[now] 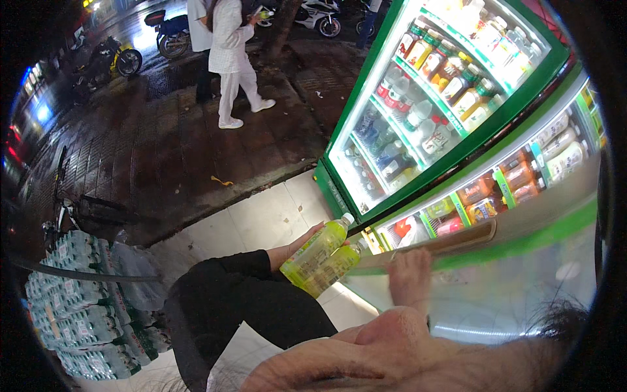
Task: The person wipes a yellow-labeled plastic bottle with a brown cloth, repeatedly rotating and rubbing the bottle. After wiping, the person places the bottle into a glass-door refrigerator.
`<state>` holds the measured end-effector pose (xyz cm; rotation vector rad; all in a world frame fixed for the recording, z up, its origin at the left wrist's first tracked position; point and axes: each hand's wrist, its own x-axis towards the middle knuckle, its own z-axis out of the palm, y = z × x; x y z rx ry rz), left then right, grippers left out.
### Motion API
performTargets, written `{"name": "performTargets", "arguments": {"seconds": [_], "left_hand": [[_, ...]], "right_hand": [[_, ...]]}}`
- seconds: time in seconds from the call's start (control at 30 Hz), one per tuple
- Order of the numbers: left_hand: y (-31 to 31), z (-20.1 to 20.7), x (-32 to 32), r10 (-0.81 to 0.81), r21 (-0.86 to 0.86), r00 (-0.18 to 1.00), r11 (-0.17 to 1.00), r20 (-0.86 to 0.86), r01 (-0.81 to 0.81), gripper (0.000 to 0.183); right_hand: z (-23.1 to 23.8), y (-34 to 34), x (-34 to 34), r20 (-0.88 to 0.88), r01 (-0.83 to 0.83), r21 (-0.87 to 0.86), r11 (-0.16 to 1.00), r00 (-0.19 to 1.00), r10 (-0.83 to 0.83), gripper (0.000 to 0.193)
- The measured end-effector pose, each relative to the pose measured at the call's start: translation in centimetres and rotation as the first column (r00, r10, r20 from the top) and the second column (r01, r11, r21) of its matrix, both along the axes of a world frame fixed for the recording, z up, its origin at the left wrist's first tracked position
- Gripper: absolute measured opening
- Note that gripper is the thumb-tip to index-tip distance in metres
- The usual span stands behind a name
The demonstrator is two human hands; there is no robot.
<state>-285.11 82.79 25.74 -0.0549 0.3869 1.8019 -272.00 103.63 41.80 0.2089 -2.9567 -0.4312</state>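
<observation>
In my left hand (288, 251) are two plastic bottles with yellow-green contents. The nearer-left bottle (315, 253) has a white cap and lies tilted, overlapping the second bottle (338, 266), which also has a pale cap. My fingers wrap round them from behind and are mostly hidden. Beside the brown handle strip (450, 243) of a glass fridge door (503, 281) is my right hand (410, 277), raised and smeared by motion. Whether it touches the door cannot be made out.
An open-shelved drinks fridge (535, 163) stands behind the door. Left of it is a lit green-framed drinks cabinet (326, 189). Shrink-wrapped bottle packs (78, 307) are stacked at left. Beyond the tiled floor (251, 219), people (228, 59) walk on wet paving near parked motorcycles (108, 62).
</observation>
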Motion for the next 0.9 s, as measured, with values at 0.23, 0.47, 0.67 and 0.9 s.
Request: {"name": "performTargets", "arguments": {"seconds": [0.23, 0.47, 0.67, 0.9], "left_hand": [[2.5, -3.4, -0.1, -0.145, 0.256, 0.981, 0.961, 0.13, 0.108, 0.058], [6.2, -0.4, 2.4, -0.382, 0.168, 0.909, 0.897, -0.168, 0.408, 0.072], [7.1, -2.7, 2.0, -0.553, 0.211, 0.833, 0.812, -0.017, 0.544, 0.075], [9.7, -3.3, 3.7, -0.72, 0.208, 0.694, 0.676, -0.015, 0.707, 0.082]], "right_hand": [[-15.9, -3.0, 15.4, 0.356, 0.446, -0.678, 0.584, 0.895, -0.27, 0.027], [-22.1, -8.5, 26.1, 0.202, 0.791, -0.575, 0.21, 0.386, -0.9, 0.031], [-26.2, -16.1, 28.7, 0.391, 0.811, -0.551, -0.197, 0.043, -0.919, 0.035], [-30.5, -26.3, 31.2, 0.637, 0.684, -0.384, -0.62, -0.29, -0.714, 0.04]]}}
